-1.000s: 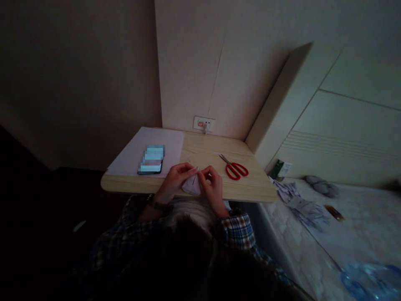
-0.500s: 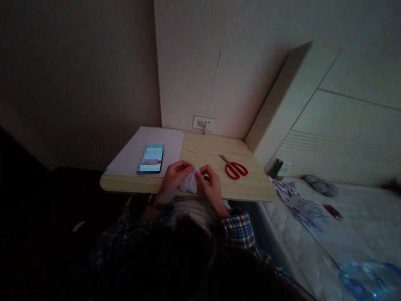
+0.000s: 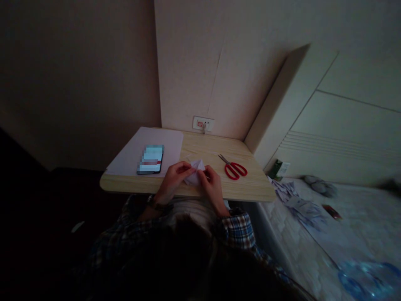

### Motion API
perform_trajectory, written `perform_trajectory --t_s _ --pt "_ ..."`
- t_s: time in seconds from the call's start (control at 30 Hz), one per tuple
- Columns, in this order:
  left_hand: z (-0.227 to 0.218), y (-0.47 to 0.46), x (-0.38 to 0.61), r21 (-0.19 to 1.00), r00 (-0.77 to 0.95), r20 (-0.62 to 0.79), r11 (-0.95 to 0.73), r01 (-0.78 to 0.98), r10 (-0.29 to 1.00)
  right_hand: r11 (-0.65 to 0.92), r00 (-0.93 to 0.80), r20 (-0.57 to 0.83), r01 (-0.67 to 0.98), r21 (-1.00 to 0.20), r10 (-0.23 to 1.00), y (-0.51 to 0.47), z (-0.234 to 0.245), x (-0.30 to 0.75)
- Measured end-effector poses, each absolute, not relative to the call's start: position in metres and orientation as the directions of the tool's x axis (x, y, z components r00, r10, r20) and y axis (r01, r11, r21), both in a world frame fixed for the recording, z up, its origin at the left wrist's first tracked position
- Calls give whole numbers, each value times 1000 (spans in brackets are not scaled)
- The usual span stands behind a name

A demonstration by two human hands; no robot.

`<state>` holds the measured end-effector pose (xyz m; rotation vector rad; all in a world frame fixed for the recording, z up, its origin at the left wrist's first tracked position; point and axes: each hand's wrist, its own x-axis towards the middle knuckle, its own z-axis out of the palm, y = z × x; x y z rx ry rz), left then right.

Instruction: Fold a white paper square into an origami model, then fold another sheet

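A small folded white paper (image 3: 194, 177) is held between both hands, just above the front edge of the wooden table (image 3: 250, 184). My left hand (image 3: 174, 177) pinches its left side with thumb and fingers. On the opposite side, my right hand (image 3: 212, 182) grips the paper with its fingertips closed. Parts of the paper are covered by the fingers. To the right of my hands lie scissors (image 3: 233, 168) with red handles, their blades pointing to the back left.
A phone (image 3: 151, 159) with a lit screen rests on white sheets (image 3: 131, 148) at the table's left. A wall socket (image 3: 203, 123) sits behind. On the right, a mattress (image 3: 282, 238) bears paper scraps (image 3: 303, 209), a green-and-white box (image 3: 278, 169) and blue clear plastic (image 3: 369, 278).
The folded paper has been turned and spread, so more of its upper side shows between my hands. Both hands stay in nearly the same place, still holding it.
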<state>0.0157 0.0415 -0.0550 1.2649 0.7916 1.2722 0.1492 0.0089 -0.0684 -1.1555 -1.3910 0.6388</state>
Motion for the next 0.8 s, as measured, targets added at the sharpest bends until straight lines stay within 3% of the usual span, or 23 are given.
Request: perform_trajectory --t_s 0.43,0.8 --pt "-62 45 16 964 254 179 -118 -239 950 378 162 449 338 -862 879 7 -68 152" --pt "-61 43 15 934 104 230 -190 -303 968 367 35 410 380 -849 911 6 -67 150"
